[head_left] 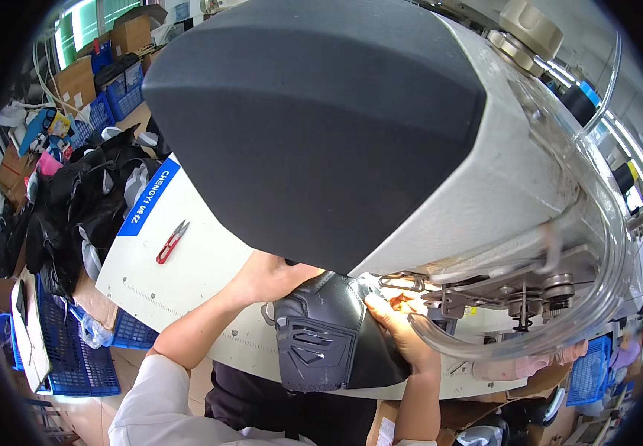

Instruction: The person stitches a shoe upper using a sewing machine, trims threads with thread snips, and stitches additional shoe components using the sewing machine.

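Note:
A black leather shoe upper (318, 342), with a moulded vented panel on its side, lies on the white sewing machine bed under the machine head (321, 134). At its right edge my right hand (399, 323) grips the material, thumb and fingers close to the lit stitching area. My left hand (280, 276) reaches to the upper left side of the piece. The machine head's dark cover hides most of its fingers, so their grip does not show. The needle point is also hidden from view.
Red-handled thread snips (173, 241) lie on the white table (210, 253) at the left. Beyond them is a heap of black and grey pieces (76, 201), with blue baskets (76, 357) below. A clear tube (515, 346) loops beside my right hand. Pink rolls (515, 368) lie at the right.

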### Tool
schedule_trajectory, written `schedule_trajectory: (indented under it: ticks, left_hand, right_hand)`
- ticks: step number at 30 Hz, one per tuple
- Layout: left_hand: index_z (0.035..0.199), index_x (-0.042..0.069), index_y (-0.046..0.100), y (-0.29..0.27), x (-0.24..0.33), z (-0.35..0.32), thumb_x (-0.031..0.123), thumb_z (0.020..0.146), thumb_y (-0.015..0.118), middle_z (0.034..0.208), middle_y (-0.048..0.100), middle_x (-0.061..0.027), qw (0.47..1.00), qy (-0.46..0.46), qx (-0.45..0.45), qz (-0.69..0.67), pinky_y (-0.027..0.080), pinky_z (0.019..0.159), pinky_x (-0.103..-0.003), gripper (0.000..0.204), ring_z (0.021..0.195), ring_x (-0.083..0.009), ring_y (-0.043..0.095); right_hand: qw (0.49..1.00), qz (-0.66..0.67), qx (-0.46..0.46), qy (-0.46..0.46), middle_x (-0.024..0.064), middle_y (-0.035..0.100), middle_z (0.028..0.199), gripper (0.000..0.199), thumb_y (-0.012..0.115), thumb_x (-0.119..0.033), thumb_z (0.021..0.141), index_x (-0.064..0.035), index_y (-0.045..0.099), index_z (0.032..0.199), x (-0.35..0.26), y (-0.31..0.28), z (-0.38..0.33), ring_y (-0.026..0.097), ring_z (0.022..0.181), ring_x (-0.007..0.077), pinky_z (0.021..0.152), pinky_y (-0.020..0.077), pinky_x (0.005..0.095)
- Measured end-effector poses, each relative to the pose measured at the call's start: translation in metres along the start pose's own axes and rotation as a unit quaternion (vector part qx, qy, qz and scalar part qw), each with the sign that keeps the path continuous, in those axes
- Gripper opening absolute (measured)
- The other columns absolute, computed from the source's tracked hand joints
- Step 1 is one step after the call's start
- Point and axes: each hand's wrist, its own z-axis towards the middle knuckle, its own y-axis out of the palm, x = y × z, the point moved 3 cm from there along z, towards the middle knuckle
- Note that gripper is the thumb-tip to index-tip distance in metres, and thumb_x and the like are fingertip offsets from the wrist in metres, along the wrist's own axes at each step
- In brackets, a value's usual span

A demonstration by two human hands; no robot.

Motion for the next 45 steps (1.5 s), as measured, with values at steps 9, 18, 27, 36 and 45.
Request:
schedule_trajectory:
  ticks: [9, 18, 27, 36, 45]
  left_hand:
    - [0.099, -0.002, 0.069, -0.011, 0.034, 0.021, 0.006, 0.081, 0.072, 0.094, 0.069, -0.0093, 0.972, 0.111, -0.110, 0.177, 0.052, 0.073, -0.034, 0.020, 0.084, -0.0208, 0.066]
    - [0.112, -0.007, 0.057, -0.044, 0.069, -0.018, 0.008, 0.092, 0.052, 0.093, 0.064, -0.0128, 0.930, 0.155, 0.185, 0.277, 0.049, 0.066, -0.030, 0.026, 0.079, -0.0210, 0.062]
    - [0.152, -0.005, 0.008, 0.021, 0.106, -0.140, 0.027, 0.098, 0.050, 0.087, 0.068, -0.0170, 0.980, -0.151, -0.029, -0.123, 0.044, 0.055, -0.022, 0.075, 0.059, -0.0105, 0.056]
    - [0.149, -0.008, 0.015, 0.034, 0.092, -0.094, 0.021, 0.084, 0.067, 0.137, 0.037, -0.0184, 0.994, -0.020, 0.099, 0.039, 0.041, 0.103, -0.033, 0.088, 0.126, -0.0229, 0.047]
    - [0.136, -0.007, 0.038, 0.012, 0.088, -0.073, 0.006, 0.073, 0.064, 0.118, 0.053, -0.0141, 0.986, -0.061, 0.106, -0.110, 0.043, 0.098, -0.028, 0.069, 0.110, -0.0178, 0.056]
  right_hand:
    - [0.998, 0.048, 0.026, -0.033, -0.0009, 0.062, 0.077, 0.014, 0.075, -0.012, 0.086, -0.0043, 0.063, 0.085, -0.003, 0.018, -0.006, 0.055, 0.068, 0.0064, 0.063, 0.0450, 0.0216]
    - [0.977, 0.002, 0.175, -0.123, 0.0028, 0.061, 0.089, 0.017, 0.073, -0.001, 0.086, -0.0003, 0.060, 0.097, 0.005, 0.034, -0.021, 0.058, 0.079, 0.0068, 0.073, 0.0470, 0.0203]
    - [0.964, 0.058, 0.215, -0.144, 0.0026, 0.060, 0.085, 0.017, 0.073, -0.006, 0.088, -0.0010, 0.057, 0.093, 0.000, 0.069, -0.026, 0.055, 0.077, 0.0070, 0.071, 0.0450, 0.0207]
    - [0.933, -0.098, 0.222, -0.265, 0.0043, 0.058, 0.082, 0.021, 0.069, -0.010, 0.092, -0.0009, 0.050, 0.091, -0.006, 0.084, -0.047, 0.055, 0.076, 0.0088, 0.071, 0.0466, 0.0238]
    - [0.968, -0.009, 0.128, -0.215, 0.0118, 0.065, 0.100, 0.037, 0.065, 0.007, 0.089, 0.0039, 0.048, 0.122, -0.005, 0.076, -0.049, 0.065, 0.093, 0.0142, 0.085, 0.0525, 0.0262]
